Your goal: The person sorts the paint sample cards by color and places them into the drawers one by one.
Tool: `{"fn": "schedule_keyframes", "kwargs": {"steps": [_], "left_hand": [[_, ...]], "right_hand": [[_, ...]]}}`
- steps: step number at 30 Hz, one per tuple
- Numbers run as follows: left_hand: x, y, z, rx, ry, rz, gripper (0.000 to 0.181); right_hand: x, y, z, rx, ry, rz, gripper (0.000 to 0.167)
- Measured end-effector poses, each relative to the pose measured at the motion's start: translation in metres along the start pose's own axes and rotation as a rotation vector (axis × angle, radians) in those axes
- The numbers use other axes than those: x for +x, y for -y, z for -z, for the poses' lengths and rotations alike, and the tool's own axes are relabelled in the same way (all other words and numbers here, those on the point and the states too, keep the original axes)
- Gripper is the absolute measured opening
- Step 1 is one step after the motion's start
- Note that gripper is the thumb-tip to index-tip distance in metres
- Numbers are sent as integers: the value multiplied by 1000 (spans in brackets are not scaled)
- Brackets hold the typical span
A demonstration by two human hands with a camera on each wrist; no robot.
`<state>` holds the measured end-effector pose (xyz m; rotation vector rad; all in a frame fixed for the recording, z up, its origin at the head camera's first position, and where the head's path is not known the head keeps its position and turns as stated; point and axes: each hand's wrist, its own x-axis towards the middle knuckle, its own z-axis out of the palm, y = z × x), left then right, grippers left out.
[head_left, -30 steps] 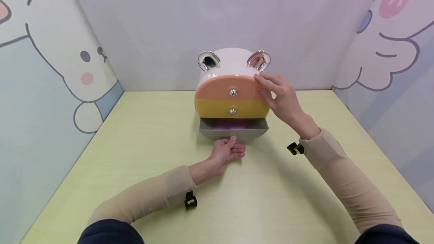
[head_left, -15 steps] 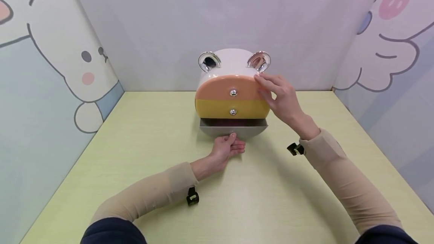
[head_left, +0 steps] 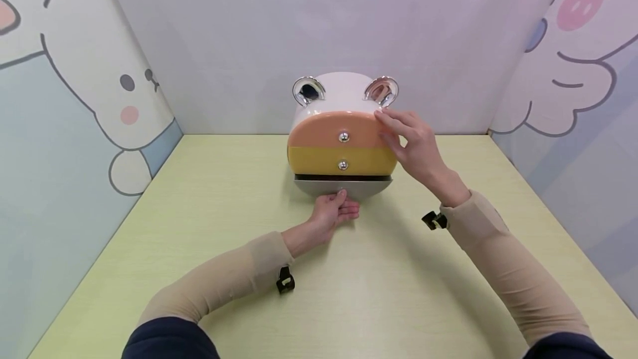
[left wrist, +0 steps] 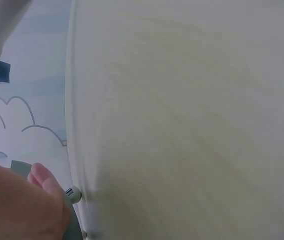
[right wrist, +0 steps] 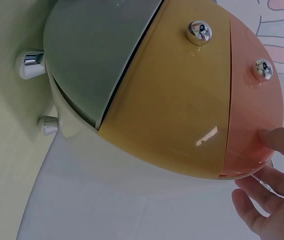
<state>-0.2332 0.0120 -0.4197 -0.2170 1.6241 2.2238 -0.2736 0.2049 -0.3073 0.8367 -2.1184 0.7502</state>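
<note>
A small drawer cabinet (head_left: pixel 341 93) with a white body and two shiny ears stands by the back wall. Its coral top drawer (head_left: pixel 319 131) and yellow middle drawer (head_left: pixel 316 160) are flush; the grey bottom drawer (head_left: pixel 314 186) sticks out slightly, with a narrow dark gap above it. My left hand (head_left: pixel 330 216) presses its thumb on that drawer's front, the other fingers extended below. At the cabinet's upper right edge, my right hand (head_left: pixel 413 140) holds on, its thumb on the coral front and fingers at the side. In the left wrist view, the left hand (left wrist: pixel 26 205) partly hides the drawer.
The cabinet rests on a pale yellow-green table (head_left: pixel 224 198), on short chrome feet (right wrist: pixel 31 64). A plain wall (head_left: pixel 239 49) rises behind it, and cartoon-printed panels (head_left: pixel 89 87) flank both sides. A black strap piece (head_left: pixel 285 280) hangs at each wrist.
The grey bottom drawer has slid inward, and the purple inside it has gone from sight. My left hand has moved forward with it, while the right hand has stayed in place.
</note>
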Motion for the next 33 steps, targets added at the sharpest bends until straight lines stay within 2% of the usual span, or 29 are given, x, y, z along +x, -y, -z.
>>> {"fn": "schedule_keyframes", "kwargs": {"steps": [7,15,22,26,29,31,33], "left_hand": [[9,-5,0,-22,-4,16,38],[17,-8,1,-44,-21,19,35],[20,-12,3,-34,6,51,32],[21,-14,7,-21,52,84,38],[16,-18,13,6,100,133,41],[10,-23,18,54,179,181,38],[3,-32,26,166,312,198,37]], "right_hand": [[-1,-1,1,-4,10,-20,44],[-1,-1,-1,-5,-8,3,41],[-1,0,2,-12,8,-8,44],[-1,-1,1,-24,6,-5,44],[-1,-3,2,-28,22,-1,46],[-1,-2,5,-30,36,1,48],[-1,-1,11,-42,39,11,50]]}}
